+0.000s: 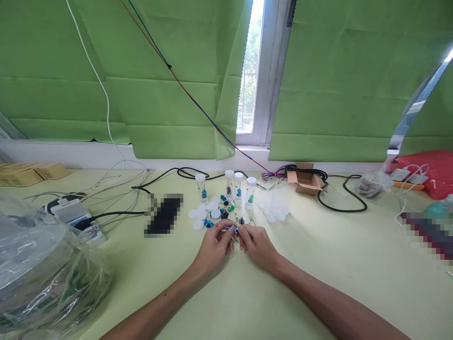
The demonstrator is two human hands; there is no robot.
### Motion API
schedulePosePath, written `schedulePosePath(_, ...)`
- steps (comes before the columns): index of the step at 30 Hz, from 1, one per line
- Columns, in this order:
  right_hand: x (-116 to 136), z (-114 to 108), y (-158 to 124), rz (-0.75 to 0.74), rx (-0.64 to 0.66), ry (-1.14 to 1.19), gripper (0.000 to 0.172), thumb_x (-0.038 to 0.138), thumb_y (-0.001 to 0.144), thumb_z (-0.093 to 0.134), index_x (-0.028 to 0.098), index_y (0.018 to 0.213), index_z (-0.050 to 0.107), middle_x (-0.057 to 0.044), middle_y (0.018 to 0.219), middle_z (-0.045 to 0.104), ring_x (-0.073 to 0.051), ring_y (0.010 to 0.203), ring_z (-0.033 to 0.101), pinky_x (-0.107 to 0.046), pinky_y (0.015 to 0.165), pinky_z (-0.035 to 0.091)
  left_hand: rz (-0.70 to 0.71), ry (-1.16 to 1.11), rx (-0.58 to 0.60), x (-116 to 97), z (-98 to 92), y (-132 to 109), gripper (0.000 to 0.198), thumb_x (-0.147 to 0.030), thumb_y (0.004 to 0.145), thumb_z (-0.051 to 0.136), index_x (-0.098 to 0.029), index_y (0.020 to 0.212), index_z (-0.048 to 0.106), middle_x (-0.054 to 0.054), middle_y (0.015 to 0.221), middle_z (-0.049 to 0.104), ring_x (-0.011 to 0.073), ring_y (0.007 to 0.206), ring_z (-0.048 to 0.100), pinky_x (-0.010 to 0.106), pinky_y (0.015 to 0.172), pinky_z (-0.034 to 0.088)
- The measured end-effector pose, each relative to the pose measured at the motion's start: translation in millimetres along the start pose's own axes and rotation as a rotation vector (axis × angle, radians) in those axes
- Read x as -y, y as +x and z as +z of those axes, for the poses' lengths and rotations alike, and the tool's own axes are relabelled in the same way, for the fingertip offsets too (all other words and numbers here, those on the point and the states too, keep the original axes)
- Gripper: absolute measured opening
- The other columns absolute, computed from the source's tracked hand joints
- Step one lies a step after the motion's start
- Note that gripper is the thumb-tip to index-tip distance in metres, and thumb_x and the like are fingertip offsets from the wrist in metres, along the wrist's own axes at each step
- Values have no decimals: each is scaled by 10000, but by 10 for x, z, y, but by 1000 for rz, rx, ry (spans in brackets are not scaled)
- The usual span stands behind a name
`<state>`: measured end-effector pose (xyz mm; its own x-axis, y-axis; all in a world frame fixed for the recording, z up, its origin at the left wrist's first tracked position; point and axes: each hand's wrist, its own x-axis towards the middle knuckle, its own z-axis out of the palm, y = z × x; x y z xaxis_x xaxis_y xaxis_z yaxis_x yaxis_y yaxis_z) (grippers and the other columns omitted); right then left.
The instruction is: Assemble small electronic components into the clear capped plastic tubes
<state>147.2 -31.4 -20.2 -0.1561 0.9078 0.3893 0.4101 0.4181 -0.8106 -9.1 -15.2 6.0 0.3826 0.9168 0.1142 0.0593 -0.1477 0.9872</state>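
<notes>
My left hand (215,245) pinches a small blue part (232,229) with thin wires at the middle of the table. Right beside it, my right hand (257,243) has its fingers pressed together at the part's right end. Just beyond the hands lie loose blue, green and black parts (230,208) and several round white caps (198,225). Behind these stand capped clear tubes, one with a blue part (200,189) and another with a green part (251,193). More clear, open-looking tubes (276,203) stand to the right.
A small open cardboard box (307,182) and black cables sit at the back. A power strip (76,217) and a blurred dark object (164,215) are at left, near a large plastic bag (46,274). A red bag (430,172) lies at far right.
</notes>
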Motion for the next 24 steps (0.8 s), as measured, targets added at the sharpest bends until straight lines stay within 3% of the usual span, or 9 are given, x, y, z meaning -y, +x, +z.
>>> schedulePosePath(4, 2, 10, -12, 21, -6, 78, 201, 377, 969, 475, 197, 964, 563, 29, 640, 573, -122, 543, 510, -236, 537, 383, 6, 19, -41, 6, -38, 9, 329, -460, 873, 566, -163, 1008, 601, -45, 503, 515, 116, 454, 454, 224, 462, 366)
schedulePosePath(6, -5, 17, -22, 11, -6, 99, 202, 358, 936, 536, 197, 1057, 525, 28, 675, 589, -126, 566, 521, -232, 528, 382, 9, 27, -51, 13, -51, 10, 325, -461, 876, 562, -167, 1010, 595, -51, 493, 504, 115, 452, 449, 223, 465, 366)
schedulePosePath(13, -39, 21, -19, 10, 8, 93, 142, 332, 951, 506, 194, 958, 539, 9, 702, 592, -127, 597, 526, -237, 560, 398, -6, 32, -34, 49, -34, 9, 348, -473, 872, 559, -156, 1012, 593, -49, 489, 509, 117, 442, 452, 227, 463, 362)
schedulePosePath(24, -6, 0, -6, -7, 19, 40, 322, 332, 1000, 409, 199, 722, 504, 30, 613, 533, -105, 535, 483, -229, 573, 381, 6, 23, -7, 63, -25, 13, 349, -473, 875, 555, -150, 1004, 589, -24, 538, 563, 115, 448, 465, 228, 456, 373)
